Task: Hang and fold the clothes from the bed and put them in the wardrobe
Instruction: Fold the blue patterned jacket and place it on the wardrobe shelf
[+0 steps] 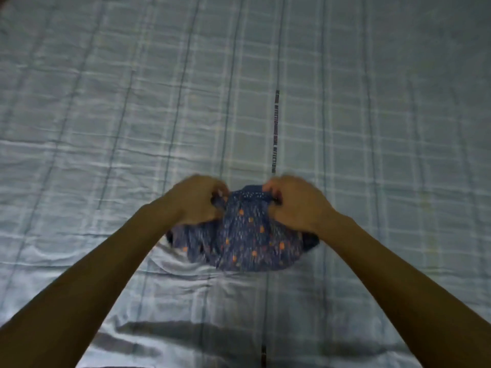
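A dark blue garment (244, 235) with small white and orange marks lies bunched in the middle of the bed. My left hand (194, 200) grips its upper left edge with curled fingers. My right hand (295, 203) grips the upper right edge the same way. Both hands are slightly blurred. The cloth hangs down between them and spreads onto the sheet below my wrists. How the garment is folded underneath is hidden.
The bed is covered by a light blue checked sheet (106, 115) with dark lengthwise stripes. A narrow printed band (275, 131) runs along one stripe beyond the hands. The sheet is wrinkled near the front edge.
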Demonstrator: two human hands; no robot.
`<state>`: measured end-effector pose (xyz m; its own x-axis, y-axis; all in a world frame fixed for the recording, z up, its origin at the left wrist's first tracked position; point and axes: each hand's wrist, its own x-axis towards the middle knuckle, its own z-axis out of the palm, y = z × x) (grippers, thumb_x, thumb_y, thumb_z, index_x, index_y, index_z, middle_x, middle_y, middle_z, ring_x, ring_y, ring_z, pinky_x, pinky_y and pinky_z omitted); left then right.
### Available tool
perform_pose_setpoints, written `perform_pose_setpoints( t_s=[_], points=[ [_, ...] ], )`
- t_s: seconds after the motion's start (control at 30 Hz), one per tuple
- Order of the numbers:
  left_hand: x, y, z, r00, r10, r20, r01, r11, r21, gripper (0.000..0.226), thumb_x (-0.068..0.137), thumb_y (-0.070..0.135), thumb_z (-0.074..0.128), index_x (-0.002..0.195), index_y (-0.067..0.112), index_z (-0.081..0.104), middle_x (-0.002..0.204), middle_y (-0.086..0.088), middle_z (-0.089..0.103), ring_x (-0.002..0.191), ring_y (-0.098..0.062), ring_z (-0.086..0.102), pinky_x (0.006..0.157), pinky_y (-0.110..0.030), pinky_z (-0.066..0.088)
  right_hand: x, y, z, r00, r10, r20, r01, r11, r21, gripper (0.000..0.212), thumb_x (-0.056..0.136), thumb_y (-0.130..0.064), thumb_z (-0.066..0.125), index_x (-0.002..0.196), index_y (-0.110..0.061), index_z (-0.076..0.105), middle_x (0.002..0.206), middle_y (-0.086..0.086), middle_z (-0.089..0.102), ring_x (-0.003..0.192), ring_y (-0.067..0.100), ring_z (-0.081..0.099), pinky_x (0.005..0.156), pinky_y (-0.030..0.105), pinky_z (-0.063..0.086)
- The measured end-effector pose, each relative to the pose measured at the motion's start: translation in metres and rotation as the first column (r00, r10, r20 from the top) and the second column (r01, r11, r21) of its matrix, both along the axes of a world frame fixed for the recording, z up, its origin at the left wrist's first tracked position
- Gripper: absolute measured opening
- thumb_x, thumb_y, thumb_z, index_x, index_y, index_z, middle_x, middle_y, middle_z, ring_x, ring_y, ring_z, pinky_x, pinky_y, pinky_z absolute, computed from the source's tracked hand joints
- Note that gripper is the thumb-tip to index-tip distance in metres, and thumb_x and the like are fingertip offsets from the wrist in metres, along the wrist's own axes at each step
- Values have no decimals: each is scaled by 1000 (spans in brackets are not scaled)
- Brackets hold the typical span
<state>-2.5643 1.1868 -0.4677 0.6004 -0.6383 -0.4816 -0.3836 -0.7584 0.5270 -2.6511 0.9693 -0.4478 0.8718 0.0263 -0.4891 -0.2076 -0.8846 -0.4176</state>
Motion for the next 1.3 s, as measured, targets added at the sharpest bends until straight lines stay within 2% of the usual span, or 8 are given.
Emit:
perform_pose_setpoints(
  t_s=[0.07,0.2,0.37,0.63,0.8,1.0,1.17,1.3],
  points=[
    [3,0,-13,976,-4,219,7,1000,-12,56,79,45,62,131,24,53,123,-6,58,111,-27,55,94,-38,43,-2,3,-14,966,-47,253,78,991,-112,50,80,-15,61,130,-17,52,126,12,51,112,30,50,93,41,39],
    [-43,10,-50,923,-262,282,224,961,161,93,74,80,29,144,20,35,142,-15,43,131,-33,41,106,-54,25,-47,34,-55,969,169,182,-135,973,-188,69,79,-52,43,136,-13,47,139,19,44,132,38,38,109,60,23],
    [-112,10,-71,825,-191,531,180,981,72,85,85,65,36,145,5,30,148,-25,30,140,-40,20,110,-63,12,-83,57,-68,914,283,290,-179,925,-336,84,79,-50,60,148,-12,30,153,21,25,143,36,15,113,61,10],
    [-81,2,-106,848,-211,486,168,977,131,115,66,89,32,149,10,21,153,-25,19,140,-45,17,110,-66,3,-44,38,-100,926,369,82,-312,869,-383,126,60,-80,61,153,-12,8,157,22,7,146,37,1,113,59,-5],
    [-59,-11,-117,845,-263,465,161,955,249,134,48,90,55,148,7,23,150,-28,24,137,-49,23,105,-69,7,-16,40,-105,922,386,-27,-367,851,-376,135,64,-76,61,148,-9,-19,154,21,-22,142,35,-24,113,57,-13],
    [-70,-12,-114,821,-204,533,130,976,175,118,43,52,87,136,5,34,135,-31,47,121,-49,48,95,-66,37,-31,40,-112,894,417,163,-305,834,-460,116,46,-58,84,138,0,44,142,29,41,134,43,36,109,60,13],
    [-82,-16,-100,792,-131,597,30,984,176,90,36,15,90,120,3,61,118,-27,62,100,-42,64,82,-54,53,-36,47,-105,887,393,242,-227,828,-512,84,56,-21,86,132,-4,52,136,26,49,128,42,44,107,66,25],
    [-85,-32,-65,787,35,616,-117,989,94,84,40,8,87,114,8,49,100,-20,70,82,-35,69,69,-43,58,-14,26,-69,795,500,343,-277,802,-529,75,46,-19,90,115,-6,66,114,19,66,106,35,64,94,60,45]
  ],
)
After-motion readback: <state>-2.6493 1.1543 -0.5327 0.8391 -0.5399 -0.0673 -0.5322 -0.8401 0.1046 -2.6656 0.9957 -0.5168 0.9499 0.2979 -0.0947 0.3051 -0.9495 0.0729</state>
